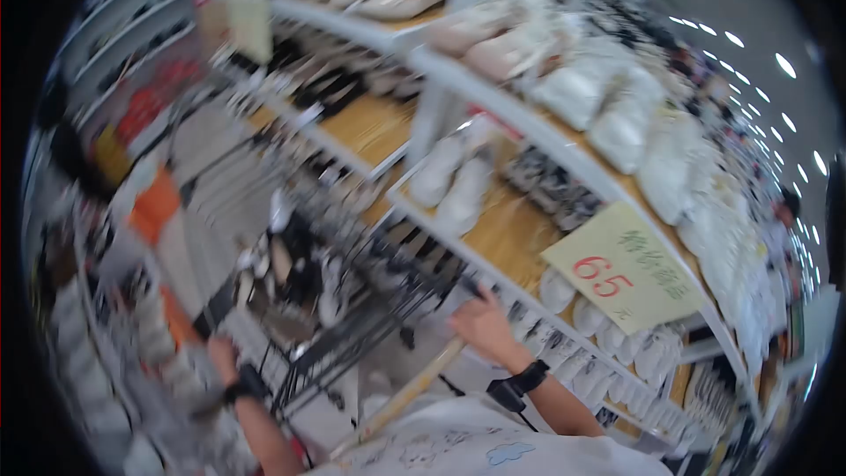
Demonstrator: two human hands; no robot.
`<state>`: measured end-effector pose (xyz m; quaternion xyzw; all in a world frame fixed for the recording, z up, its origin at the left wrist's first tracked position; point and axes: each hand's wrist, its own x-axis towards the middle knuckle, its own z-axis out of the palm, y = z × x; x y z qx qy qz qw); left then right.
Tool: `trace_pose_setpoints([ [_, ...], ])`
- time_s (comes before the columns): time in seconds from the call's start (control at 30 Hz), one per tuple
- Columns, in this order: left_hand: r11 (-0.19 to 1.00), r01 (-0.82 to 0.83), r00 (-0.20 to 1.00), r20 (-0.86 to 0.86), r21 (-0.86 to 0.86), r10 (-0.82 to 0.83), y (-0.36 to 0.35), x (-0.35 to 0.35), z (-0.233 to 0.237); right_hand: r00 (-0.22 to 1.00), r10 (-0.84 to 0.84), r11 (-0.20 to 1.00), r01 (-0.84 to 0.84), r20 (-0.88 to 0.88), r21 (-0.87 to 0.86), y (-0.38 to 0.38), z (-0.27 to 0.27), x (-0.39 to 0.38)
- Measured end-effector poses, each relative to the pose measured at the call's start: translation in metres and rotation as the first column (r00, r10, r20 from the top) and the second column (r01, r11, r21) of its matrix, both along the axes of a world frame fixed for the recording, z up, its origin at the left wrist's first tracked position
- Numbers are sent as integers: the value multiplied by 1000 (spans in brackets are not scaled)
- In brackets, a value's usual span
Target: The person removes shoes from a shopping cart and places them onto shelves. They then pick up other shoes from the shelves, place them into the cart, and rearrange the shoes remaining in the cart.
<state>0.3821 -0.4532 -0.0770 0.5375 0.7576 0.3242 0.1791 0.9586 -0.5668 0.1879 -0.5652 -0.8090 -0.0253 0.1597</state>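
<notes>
A black wire shopping cart (352, 348) stands tilted across the view in front of me, with several loose shoes (286, 269) heaped at its far side. My left hand (225, 358) is closed at the cart's dark frame on the left. My right hand (485, 324) is curled at the cart's right corner, its fingertips on the dark rim; blur softens the grip. A pale wooden pole (410, 395) slants from my white shirt up to just below my right hand. Each wrist wears a black band.
White shelving (493, 106) with wooden boards carries many shoes to the right. A yellow price sign (621, 269) reading 65 hangs from its edge. Rows of pale shoes (84, 370) line the left side, with orange panels (154, 207) nearby. People stand at the far right.
</notes>
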Motion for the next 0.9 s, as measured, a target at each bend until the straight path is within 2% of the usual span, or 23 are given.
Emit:
trace_pose_setpoints([
  [0.03, 974, -134, 956, 236, -185, 176, -1, 5, 10, 999, -35, 997, 33, -23, -75, -8, -1, 1],
  [0.07, 935, -236, 889, 329, -263, 318, -12, 47, 75, 996, -83, 987, 77, -38, -140, -13, 4, 0],
  [0.1, 931, -200, 925, 254, -306, 282, -12, 46, 74, 998, -37, 986, 26, -60, -163, -17, 3, 0],
  [0.17, 930, -254, 858, 383, -265, 344, -25, 61, 87, 986, -115, 980, 92, -119, -177, -25, 5, 2],
  [0.3, 914, -284, 863, 337, -291, 376, -48, 73, 95, 983, -116, 969, 81, -142, -232, -48, 14, 4],
  [0.37, 901, -286, 854, 339, -325, 394, -62, 77, 96, 980, -155, 962, 121, -124, -246, -61, 13, 6],
  [0.5, 899, -334, 846, 332, -282, 418, -97, 93, 103, 975, -176, 963, 142, -135, -229, -84, 6, 14],
  [0.57, 897, -345, 845, 324, -275, 425, -113, 99, 104, 982, -166, 950, 133, -95, -284, -91, 11, 19],
  [0.77, 880, -387, 829, 312, -276, 463, -159, 114, 104, 991, 118, 876, -134, -63, -464, -56, 56, 6],
  [0.8, 875, -395, 828, 303, -281, 471, -165, 118, 105, 970, 222, 891, -244, -103, -382, -42, 54, -3],
  [0.9, 853, -456, 806, 288, -254, 517, -188, 120, 93, 925, 341, 805, -379, -167, -457, 4, 38, -54],
])
